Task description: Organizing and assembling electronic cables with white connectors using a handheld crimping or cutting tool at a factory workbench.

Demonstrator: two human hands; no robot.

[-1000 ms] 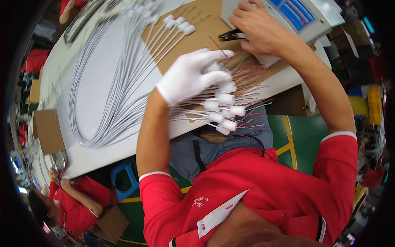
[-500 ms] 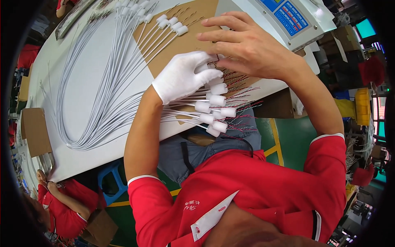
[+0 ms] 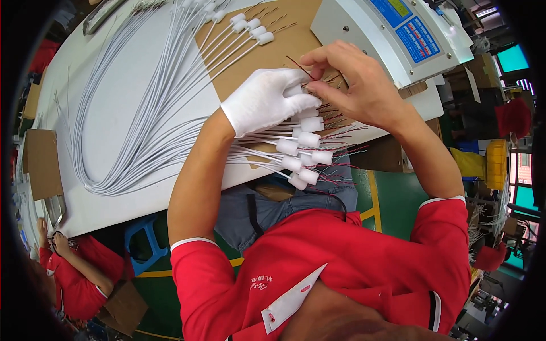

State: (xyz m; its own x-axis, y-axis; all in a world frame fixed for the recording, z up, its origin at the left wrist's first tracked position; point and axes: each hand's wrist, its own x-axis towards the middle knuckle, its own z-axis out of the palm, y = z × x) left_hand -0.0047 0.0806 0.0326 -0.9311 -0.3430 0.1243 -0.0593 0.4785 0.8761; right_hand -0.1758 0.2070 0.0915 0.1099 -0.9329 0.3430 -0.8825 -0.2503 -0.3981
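Note:
My left hand (image 3: 270, 102), in a white glove, is closed around the end of a white cable, near its white cylindrical sleeve, mostly hidden by the fingers. Just right of it, my bare right hand (image 3: 361, 85) pinches thin twisted wires (image 3: 300, 66) at that cable end between thumb and fingers. Below the glove, several white cables end in white sleeves (image 3: 309, 140) with red and dark twisted wires (image 3: 341, 136) fanning out to the right, over the table's near edge. Another group of sleeved ends (image 3: 257, 32) lies farther off on brown cardboard (image 3: 227, 51).
A long loop of white cables (image 3: 142, 108) spreads over the white table (image 3: 102, 210). At the far right stands a white machine (image 3: 392, 40) with a blue keypad. A blue stool (image 3: 142, 244) and a co-worker in a red shirt (image 3: 91, 267) are at the lower left.
My right hand's fingers, spread over the wires before, have closed into a pinch on them. The gloved hand keeps its grip. The whole view has shifted slightly.

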